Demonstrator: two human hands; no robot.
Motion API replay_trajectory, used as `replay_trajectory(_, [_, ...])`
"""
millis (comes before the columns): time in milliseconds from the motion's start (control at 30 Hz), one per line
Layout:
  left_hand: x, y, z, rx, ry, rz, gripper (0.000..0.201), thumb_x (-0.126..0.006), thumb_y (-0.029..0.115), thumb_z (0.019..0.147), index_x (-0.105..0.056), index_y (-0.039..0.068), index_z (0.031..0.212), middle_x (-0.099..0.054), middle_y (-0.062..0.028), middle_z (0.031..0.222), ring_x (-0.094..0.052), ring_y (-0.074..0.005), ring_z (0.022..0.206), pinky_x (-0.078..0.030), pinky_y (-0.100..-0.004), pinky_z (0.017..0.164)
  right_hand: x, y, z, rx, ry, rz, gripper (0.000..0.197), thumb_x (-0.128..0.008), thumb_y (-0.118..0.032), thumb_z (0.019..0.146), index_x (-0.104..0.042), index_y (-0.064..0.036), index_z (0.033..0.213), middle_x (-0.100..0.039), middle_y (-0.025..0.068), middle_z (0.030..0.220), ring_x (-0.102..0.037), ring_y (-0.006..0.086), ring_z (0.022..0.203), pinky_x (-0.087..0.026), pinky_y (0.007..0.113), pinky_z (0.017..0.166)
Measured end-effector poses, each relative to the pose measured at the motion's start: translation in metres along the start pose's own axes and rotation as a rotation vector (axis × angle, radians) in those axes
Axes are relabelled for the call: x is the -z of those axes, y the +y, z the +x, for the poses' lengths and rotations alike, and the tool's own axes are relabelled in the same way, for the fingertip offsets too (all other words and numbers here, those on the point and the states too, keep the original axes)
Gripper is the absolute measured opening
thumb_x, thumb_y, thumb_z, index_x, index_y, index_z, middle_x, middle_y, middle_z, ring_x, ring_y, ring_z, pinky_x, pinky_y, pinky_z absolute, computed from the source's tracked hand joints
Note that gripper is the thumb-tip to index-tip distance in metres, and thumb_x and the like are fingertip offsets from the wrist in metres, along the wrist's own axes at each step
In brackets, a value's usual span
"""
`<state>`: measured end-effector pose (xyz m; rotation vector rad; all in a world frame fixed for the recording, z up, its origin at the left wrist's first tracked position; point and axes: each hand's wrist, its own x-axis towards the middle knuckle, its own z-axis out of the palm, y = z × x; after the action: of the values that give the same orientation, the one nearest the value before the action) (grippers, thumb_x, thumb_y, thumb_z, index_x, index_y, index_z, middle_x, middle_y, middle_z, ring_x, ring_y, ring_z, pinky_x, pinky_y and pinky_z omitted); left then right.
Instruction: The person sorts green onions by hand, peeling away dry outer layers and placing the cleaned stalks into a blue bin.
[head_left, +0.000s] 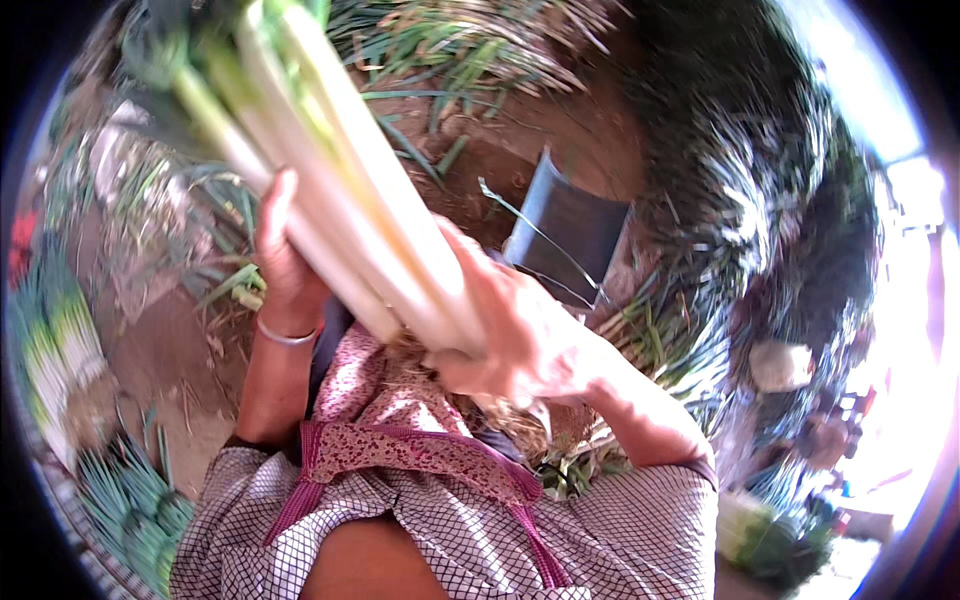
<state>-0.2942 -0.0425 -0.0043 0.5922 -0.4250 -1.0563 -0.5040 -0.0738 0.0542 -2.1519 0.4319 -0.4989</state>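
Observation:
A bundle of large green onions (345, 200), thick and white-stemmed, is held up slantwise in front of me. Its green tops point to the upper left, partly cut off by the picture's edge, and the root ends come down near my lap. My left hand (288, 265), with a bracelet at the wrist, supports the stems from the left; its thumb shows while the other fingers are hidden behind them. Close to the roots, my right hand (520, 330) grips the bundle from the right, slightly blurred. A patterned pink apron (400, 455) lies under the roots.
A dark curved sheet (570, 235) with a thin strip across it rests on the soil beyond my right hand. Large heaps of green onions (740, 210) line the right side. Another white-stemmed bundle (55, 350) lies far left. Loose leaves and stalks (480, 45) cover the ground ahead.

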Motion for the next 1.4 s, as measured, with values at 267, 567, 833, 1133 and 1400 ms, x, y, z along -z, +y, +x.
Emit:
replay_trajectory(267, [-0.202, -0.241, 0.035, 0.495, -0.692, 0.001, 0.044, -0.072, 0.019, 0.074, -0.054, 0.001, 0.11, -0.06, -0.0065, 0.097, -0.06, -0.016, 0.09, -0.05, -0.0316, 0.082, 0.115, 0.057, -0.19, -0.783, 0.648, 0.129, 0.083, -0.061, -0.002, 0.059, -0.026, -0.0008, 0.134, -0.056, 0.0188, 0.1, -0.063, 0.0273, 0.084, -0.058, 0.035, 0.064])
replay_trajectory(567, [-0.211, -0.575, 0.066, 0.33, -1.092, 0.851, 0.086, -0.067, 0.05, 0.077, -0.027, 0.0, 0.135, -0.049, -0.0215, 0.124, -0.049, -0.0275, 0.116, -0.039, -0.0361, 0.098, 0.162, 0.291, -0.344, -0.806, 1.009, 0.279, 0.076, -0.058, -0.005, 0.064, -0.03, -0.0047, 0.134, -0.053, 0.0129, 0.111, -0.055, 0.0195, 0.097, -0.047, 0.031, 0.083])
replay_trajectory(833, [-0.048, -0.507, 0.053, -0.307, -1.426, 1.29, 0.054, -0.07, 0.038, 0.072, -0.052, 0.002, 0.108, -0.056, -0.0117, 0.098, -0.053, -0.0287, 0.095, -0.043, -0.0391, 0.085, 0.004, 0.524, -0.437, -0.896, 1.16, 0.391, 0.083, -0.064, -0.008, 0.066, -0.027, -0.0109, 0.141, -0.051, 0.0105, 0.124, -0.053, 0.0209, 0.105, -0.042, 0.03, 0.09])
replay_trajectory(1133, [0.068, -0.493, 0.055, -0.137, -1.611, 1.685, 0.016, -0.06, 0.024, 0.082, -0.053, 0.008, 0.082, -0.05, -0.0079, 0.079, -0.055, -0.0265, 0.079, -0.049, -0.0369, 0.063, 0.057, 0.482, -0.406, -1.411, 0.743, -0.607, 0.023, -0.066, -0.028, 0.074, -0.061, -0.0105, 0.089, -0.06, 0.0097, 0.098, -0.057, 0.0285, 0.094, -0.049, 0.042, 0.075])
replay_trajectory(1400, [0.088, -0.475, 0.046, -0.162, -1.545, 1.618, 0.022, -0.058, 0.03, 0.082, -0.053, 0.01, 0.075, -0.048, -0.0061, 0.074, -0.054, -0.0233, 0.074, -0.049, -0.0334, 0.057, 0.117, 0.411, -0.342, -0.925, 1.184, 1.047, 0.024, -0.046, -0.018, 0.092, -0.052, 0.0009, 0.105, -0.06, 0.0104, 0.075, -0.036, 0.0105, 0.043, -0.031, 0.025, 0.04])
